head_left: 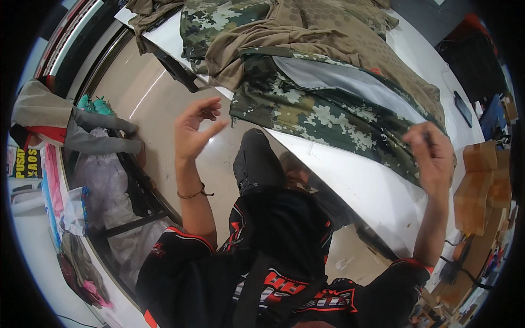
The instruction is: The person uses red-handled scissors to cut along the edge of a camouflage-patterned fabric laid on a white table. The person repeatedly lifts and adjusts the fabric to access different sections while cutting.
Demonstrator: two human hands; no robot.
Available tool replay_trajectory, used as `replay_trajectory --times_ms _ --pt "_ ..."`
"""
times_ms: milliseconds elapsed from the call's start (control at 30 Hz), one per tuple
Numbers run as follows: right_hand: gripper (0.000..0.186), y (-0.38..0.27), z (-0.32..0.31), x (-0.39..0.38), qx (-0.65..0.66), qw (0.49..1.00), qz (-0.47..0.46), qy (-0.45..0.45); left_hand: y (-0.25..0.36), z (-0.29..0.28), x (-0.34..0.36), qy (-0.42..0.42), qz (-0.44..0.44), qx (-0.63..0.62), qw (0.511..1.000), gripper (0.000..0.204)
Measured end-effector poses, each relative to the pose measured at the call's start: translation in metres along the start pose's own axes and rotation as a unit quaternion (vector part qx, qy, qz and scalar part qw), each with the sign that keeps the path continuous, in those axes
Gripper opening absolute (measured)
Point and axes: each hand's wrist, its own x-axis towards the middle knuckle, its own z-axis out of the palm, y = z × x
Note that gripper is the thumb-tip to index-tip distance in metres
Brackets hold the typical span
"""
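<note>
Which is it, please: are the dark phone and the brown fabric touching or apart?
Apart: the head view shows a strip of white table between the dark phone and the brown fabric.

A black shirt [287, 227] has short sleeves [172, 254] with red-and-white edging and bold red-and-white lettering [281, 284]; dark grey trousers [256, 161]; a thin brown cord bracelet [191, 194] circles the left wrist.

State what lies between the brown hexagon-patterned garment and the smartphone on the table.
In the head view, only a bare strip of white tabletop separates the brown garment from the smartphone.
</note>
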Motion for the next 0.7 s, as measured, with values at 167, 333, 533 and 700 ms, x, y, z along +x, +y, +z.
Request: replay_trajectory --times_ms 167,333,533,700 --pt "0.023 -0.034 0.082 0.057 0.054 0.964 -0.095 -0.243 -0.007 0.027 -0.006 0.055 -0.005 0.09 0.994 0.035" --pt "0.018 -0.04 0.166 0.099 0.003 0.939 -0.218 -0.267 -0.001 0.044 -0.017 0.112 -0.052 0.067 0.99 0.023" --pt "0.022 -0.024 0.231 0.115 -0.009 0.95 -0.257 -0.179 0.006 0.042 -0.019 0.121 -0.041 0.068 0.989 0.018" --pt "0.025 -0.012 0.221 0.115 0.008 0.95 -0.264 -0.165 0.004 0.038 -0.024 0.073 0.001 0.1 0.992 0.022"
